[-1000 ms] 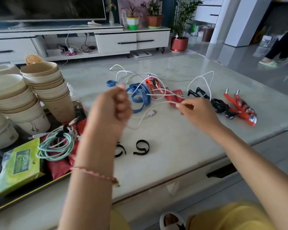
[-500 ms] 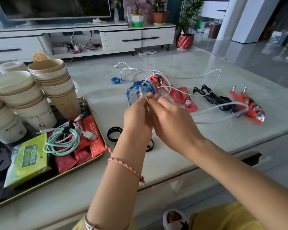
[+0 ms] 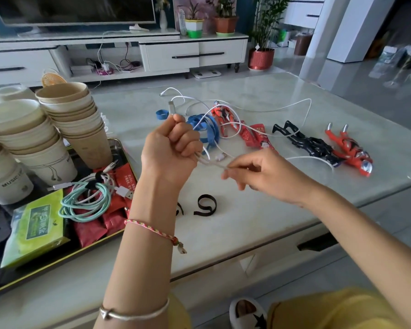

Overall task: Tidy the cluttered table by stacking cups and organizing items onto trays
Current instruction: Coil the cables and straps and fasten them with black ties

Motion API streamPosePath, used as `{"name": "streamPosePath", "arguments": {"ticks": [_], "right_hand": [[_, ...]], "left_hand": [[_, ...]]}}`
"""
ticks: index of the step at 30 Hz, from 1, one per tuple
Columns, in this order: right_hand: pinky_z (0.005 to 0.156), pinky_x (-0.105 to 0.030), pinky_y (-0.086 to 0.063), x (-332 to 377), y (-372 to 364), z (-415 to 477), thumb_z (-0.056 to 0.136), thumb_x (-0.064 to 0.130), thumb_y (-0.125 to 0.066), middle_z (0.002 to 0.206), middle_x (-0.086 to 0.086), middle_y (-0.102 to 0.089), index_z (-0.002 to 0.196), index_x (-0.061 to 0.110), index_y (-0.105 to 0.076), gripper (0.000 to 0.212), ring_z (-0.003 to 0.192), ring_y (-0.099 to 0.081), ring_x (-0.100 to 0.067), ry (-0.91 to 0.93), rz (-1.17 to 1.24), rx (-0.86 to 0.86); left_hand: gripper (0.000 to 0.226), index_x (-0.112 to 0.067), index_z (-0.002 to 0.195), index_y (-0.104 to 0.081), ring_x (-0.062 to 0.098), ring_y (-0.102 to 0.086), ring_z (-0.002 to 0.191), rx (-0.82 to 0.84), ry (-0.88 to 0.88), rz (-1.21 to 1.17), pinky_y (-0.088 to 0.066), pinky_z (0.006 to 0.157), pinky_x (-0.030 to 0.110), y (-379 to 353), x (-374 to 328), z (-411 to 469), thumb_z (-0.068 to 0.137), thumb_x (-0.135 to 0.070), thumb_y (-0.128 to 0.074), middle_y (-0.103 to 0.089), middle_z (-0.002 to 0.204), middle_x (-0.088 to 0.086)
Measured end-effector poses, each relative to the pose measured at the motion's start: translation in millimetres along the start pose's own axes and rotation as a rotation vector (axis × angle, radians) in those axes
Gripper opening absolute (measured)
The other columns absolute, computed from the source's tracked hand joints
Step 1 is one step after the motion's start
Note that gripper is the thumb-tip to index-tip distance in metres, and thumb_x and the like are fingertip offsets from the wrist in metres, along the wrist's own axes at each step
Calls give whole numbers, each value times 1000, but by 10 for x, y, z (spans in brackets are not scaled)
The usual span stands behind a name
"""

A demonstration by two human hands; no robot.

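Left hand (image 3: 173,148): raised in a clenched fist round several strands of the white cable (image 3: 211,163), with a plug sticking up out of the top of the fist.
Right hand (image 3: 268,174): pinches the same cable at its fingertips, just right of the fist; the other fingers are loosely curled.
Cable: held above the middle of the table (image 3: 259,222). The short run between the hands lies left to right.
Slack: trails in loose loops toward the far right, over the blue strap (image 3: 207,129) and past the toy figures (image 3: 318,146).
Key relation: the loose length lies right of and beyond the grip, so the right hand is nearer to it and the left fist is the anchor.
Likely step: coiling the cable.
Destination: probably the tray (image 3: 57,261) at the left edge, which holds coiled cables (image 3: 86,200) and is nearer the left hand.
Ties: black straps (image 3: 205,205) lie near the front edge.
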State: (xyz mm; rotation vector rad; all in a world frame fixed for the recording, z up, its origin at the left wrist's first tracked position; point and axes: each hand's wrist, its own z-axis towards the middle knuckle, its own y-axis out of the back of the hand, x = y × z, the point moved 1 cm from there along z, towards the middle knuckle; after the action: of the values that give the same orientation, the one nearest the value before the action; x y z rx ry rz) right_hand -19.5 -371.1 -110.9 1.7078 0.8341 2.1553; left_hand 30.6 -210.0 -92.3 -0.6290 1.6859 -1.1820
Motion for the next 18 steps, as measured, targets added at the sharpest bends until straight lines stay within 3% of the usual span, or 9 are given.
{"name": "streamPosePath", "arguments": {"ticks": [3,6,9,11,14,18], "right_hand": [[41,-13,-27,-250,148,-17,91,18,-58,55,5,-56,86,13,-71,15,42,-36,-3,-267,66,219],[42,-12,-29,-451,258,-14,88,31,-60,53,9,-55,80,18,-72,20,46,-38,-5,-412,-81,263],[42,-9,-29,-546,312,83,81,42,-66,51,4,-55,64,15,-70,32,41,-40,-1,-397,-284,61],[44,-16,-28,-558,330,159,79,40,-69,51,-3,-52,60,2,-65,43,45,-41,-8,-339,-425,-110],[53,-25,-30,-467,330,240,86,20,-62,59,-14,-52,66,-6,-61,32,54,-42,-23,-246,-401,-272],[55,-28,-38,-191,186,259,87,9,-51,60,-7,-57,68,7,-62,22,56,-50,-21,-133,-383,-438]], "left_hand": [[39,-18,64,-46,5,-8,42,56,63,53,-13,34,18,-10,-39,-18,98,-24,-29,-14,46,-10],[28,-16,64,-54,4,-9,43,129,171,94,-13,33,20,-4,-78,-94,88,-20,-40,-13,51,-10],[10,-14,69,-57,4,-12,41,174,406,125,-6,35,15,-16,-32,-205,75,-9,-52,-17,47,-10],[12,-16,70,-50,4,-13,32,70,436,349,-10,30,13,19,78,-226,79,-9,-46,-31,39,-9],[25,-14,73,-45,1,-22,25,-131,350,592,-17,26,9,38,301,-185,96,-12,-34,-61,50,-2],[33,-10,74,-47,5,-41,29,-255,196,625,-36,33,11,37,451,-142,101,-19,-32,-68,59,5]]}}
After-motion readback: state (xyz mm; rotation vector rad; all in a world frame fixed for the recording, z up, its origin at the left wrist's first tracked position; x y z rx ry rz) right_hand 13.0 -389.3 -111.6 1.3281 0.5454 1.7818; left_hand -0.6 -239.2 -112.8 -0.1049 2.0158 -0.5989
